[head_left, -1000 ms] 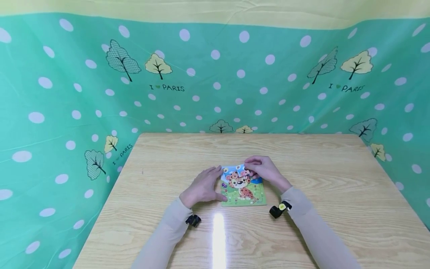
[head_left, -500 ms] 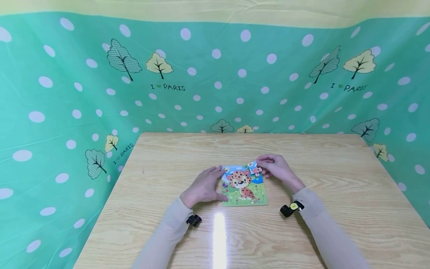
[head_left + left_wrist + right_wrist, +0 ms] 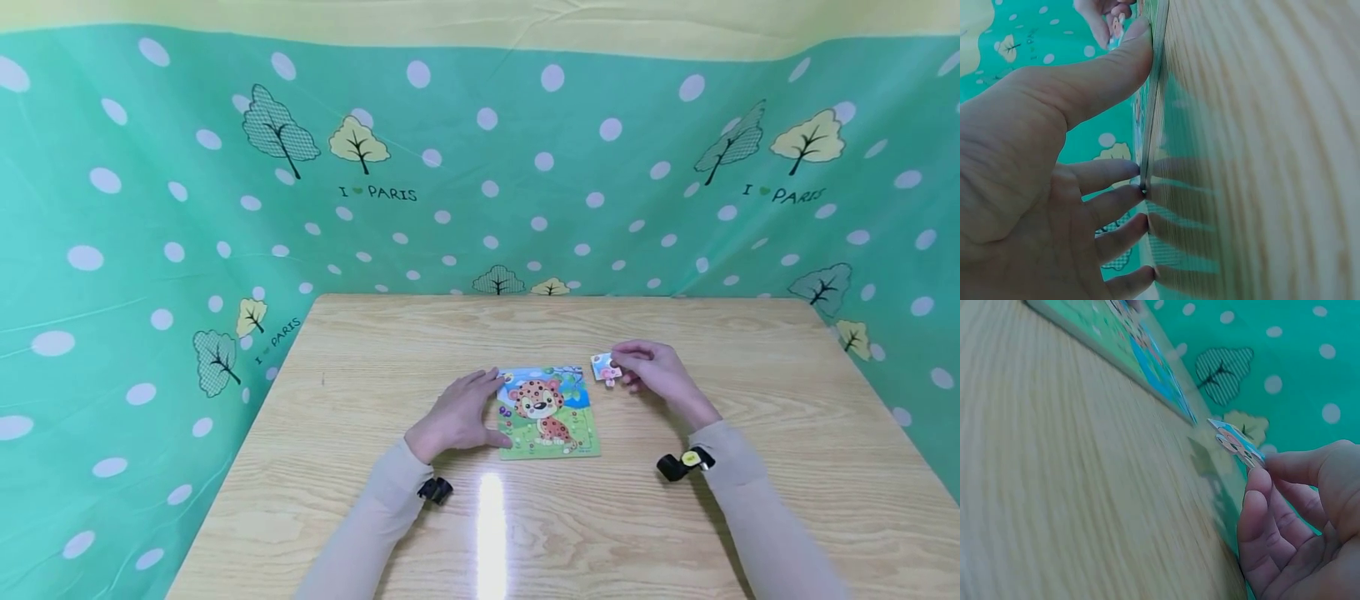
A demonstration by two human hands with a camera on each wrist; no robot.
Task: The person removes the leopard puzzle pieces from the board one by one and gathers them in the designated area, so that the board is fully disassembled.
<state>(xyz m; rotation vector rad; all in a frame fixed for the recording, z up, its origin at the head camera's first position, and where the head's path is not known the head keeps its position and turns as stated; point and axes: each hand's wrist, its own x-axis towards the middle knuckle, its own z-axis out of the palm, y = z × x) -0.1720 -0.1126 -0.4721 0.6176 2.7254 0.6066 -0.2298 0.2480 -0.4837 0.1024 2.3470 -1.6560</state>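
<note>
The right hand (image 3: 654, 375) pinches a puzzle piece (image 3: 604, 367), now carried right, clear of the puzzle board (image 3: 547, 412). The left hand (image 3: 459, 412), fingers relaxed, still steadies the board's left edge.

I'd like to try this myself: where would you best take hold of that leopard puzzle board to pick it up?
Probably by its right edge: the puzzle board lies thin and flat on the table, the left hand presses along its left edge, and the right side is bare. Slide fingertips under there, thumb on top.
</note>
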